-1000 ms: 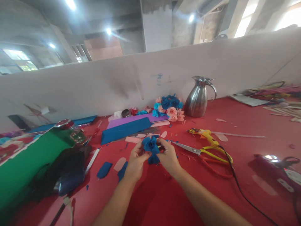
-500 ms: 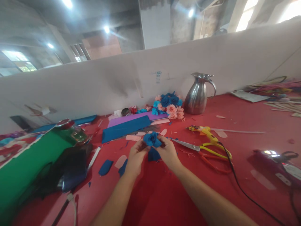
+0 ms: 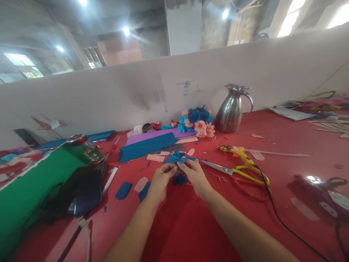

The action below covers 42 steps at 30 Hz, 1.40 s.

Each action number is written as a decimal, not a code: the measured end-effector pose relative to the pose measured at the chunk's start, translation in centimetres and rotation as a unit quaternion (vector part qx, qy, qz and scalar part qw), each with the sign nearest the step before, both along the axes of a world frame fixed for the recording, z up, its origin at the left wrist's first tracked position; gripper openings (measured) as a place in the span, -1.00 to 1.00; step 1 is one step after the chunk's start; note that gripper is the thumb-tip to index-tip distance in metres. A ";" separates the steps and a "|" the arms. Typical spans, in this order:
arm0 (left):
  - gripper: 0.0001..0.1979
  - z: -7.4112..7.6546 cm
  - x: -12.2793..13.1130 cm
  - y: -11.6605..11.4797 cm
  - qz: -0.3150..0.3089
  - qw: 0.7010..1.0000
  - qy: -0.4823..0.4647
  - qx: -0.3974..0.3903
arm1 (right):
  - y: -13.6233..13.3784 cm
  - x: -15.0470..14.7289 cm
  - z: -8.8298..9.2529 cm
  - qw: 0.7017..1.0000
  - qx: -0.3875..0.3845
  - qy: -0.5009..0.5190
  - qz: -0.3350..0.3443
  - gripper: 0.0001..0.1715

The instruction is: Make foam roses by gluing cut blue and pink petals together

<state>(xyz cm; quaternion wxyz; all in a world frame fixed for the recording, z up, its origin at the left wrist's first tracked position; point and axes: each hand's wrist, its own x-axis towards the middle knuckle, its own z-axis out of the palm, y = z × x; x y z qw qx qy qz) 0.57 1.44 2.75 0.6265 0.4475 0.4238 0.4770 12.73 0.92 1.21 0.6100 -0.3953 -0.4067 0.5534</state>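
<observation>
Between both hands I hold a blue paper flower above the red table, its petals spread out to either side. My left hand pinches the near left edge with thumb and fingers. On the other side my right hand pinches the near right petal, its thumb close to the left one. Below the hands lie dark blue paper pieces. Blue petals and a pink petal rest left of my left hand. Scissors with yellow and red handles point toward my right hand.
A yellow glue gun with a black cord lies at right, beyond the scissors. Behind stand a metal jug and a bunch of paper flowers. Blue paper lies in front of them. A green board and a phone are left.
The flower has tipped so that I see it more from the side. My fingers have shifted to its near edge and the thumbs are closer together.
</observation>
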 end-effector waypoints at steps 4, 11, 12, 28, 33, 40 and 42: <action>-0.77 -0.2 -0.1 0.1 0.012 1.000 0.000 -0.024 | 0.0 0.3 0.1 0.999 -0.033 -0.002 -0.004 -0.58; -0.80 -0.7 -0.3 0.5 0.022 0.999 0.003 0.025 | -0.2 0.5 0.4 1.000 -0.009 -0.030 0.003 -0.71; -0.80 -0.7 -0.3 0.5 0.028 0.999 0.007 0.036 | -0.2 0.5 0.5 0.999 -0.004 -0.032 0.006 -0.72; -0.87 -0.7 -0.5 0.7 0.031 0.995 -0.025 0.093 | -0.4 0.2 0.1 0.989 0.126 -0.075 -0.015 -0.79; -0.83 -0.9 -0.7 0.7 0.015 0.996 -0.023 0.080 | -0.7 0.2 0.4 0.983 0.139 -0.110 -0.048 -0.79; -0.82 -1.1 -0.4 0.4 0.004 0.998 -0.013 0.064 | -0.5 -0.2 0.2 0.996 0.064 -0.048 -0.029 -0.75; -0.86 -1.0 -0.2 0.3 0.001 0.999 -0.013 0.050 | -0.4 -0.2 0.3 0.999 0.035 -0.029 -0.019 -0.77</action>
